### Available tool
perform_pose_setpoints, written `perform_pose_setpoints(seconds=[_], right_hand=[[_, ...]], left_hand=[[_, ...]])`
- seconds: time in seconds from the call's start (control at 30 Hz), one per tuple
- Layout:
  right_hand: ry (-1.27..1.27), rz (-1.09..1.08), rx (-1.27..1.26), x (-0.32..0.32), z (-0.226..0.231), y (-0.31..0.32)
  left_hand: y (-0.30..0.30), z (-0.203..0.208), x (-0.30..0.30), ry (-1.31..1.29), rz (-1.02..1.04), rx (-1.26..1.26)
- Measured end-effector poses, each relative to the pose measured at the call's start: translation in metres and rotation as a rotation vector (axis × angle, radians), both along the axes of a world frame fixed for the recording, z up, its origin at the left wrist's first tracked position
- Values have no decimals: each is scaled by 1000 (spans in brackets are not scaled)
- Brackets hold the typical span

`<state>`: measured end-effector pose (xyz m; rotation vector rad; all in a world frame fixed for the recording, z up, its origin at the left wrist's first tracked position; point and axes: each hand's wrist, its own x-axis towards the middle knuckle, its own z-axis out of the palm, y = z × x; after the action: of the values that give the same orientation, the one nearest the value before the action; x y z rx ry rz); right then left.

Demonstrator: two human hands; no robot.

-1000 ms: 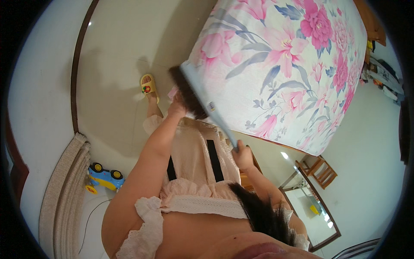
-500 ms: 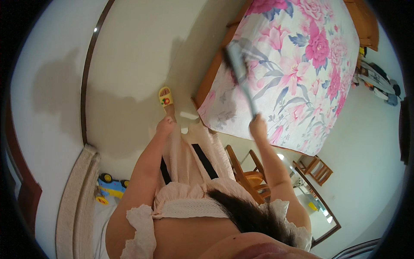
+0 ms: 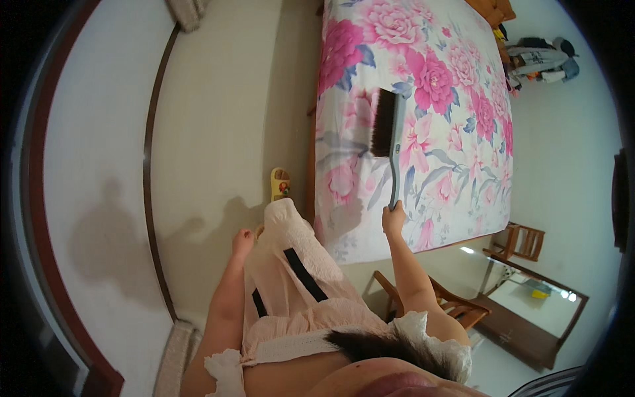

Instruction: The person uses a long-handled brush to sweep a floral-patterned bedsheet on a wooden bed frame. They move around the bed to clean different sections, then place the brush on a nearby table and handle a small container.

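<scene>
My right hand (image 3: 393,217) reaches forward, arm straight, fist closed around the grey handle of a long brush (image 3: 388,135) whose dark bristles rest on the floral bedsheet (image 3: 430,86) ahead of it. My left hand (image 3: 242,242) hangs loosely curled, gripping nothing, beside my pink dress (image 3: 291,278). A yellow slipper (image 3: 280,183) lies just beyond it on the floor.

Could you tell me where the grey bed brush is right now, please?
In the head view, the grey bed brush is right of centre, held by its handle in the right hand, bristles over the floral bedsheet.
</scene>
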<state>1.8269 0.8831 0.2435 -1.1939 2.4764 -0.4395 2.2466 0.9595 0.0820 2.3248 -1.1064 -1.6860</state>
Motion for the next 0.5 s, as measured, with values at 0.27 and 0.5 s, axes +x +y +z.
perform_pose_setpoints(seconds=[0.27, 0.5], right_hand=[[-305, 17, 212, 17, -39, 48], [-245, -623, -177, -102, -28, -78]], left_hand=[[-185, 20, -31, -32, -217, -63], [-338, 32, -82, -86, -398, -125]])
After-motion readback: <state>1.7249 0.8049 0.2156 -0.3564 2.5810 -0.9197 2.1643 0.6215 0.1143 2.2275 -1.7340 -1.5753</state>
